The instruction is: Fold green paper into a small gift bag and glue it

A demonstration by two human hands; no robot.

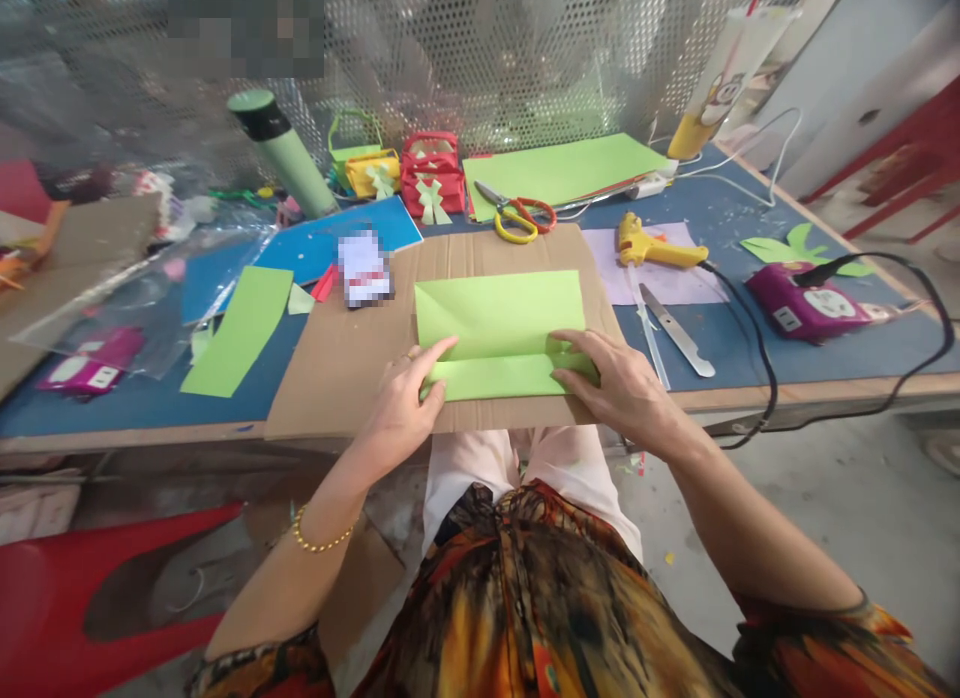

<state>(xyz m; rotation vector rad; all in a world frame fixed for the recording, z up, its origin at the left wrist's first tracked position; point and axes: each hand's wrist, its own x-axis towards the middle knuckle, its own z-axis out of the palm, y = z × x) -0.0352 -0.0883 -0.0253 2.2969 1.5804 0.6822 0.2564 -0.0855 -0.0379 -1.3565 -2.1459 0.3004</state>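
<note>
While green paper (499, 313) lies btwn L hand (407, 400) & R hand (626, 383), both part-curled, holding its folded edge's ends.

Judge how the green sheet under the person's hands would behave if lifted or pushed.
The green sheet would probably bend at the crease running across its nearer part. It looks thin, so it is likely light and somewhat floppy. Pushed, it may slide rather than roll, since it lies mostly flat on the cardboard.
</note>
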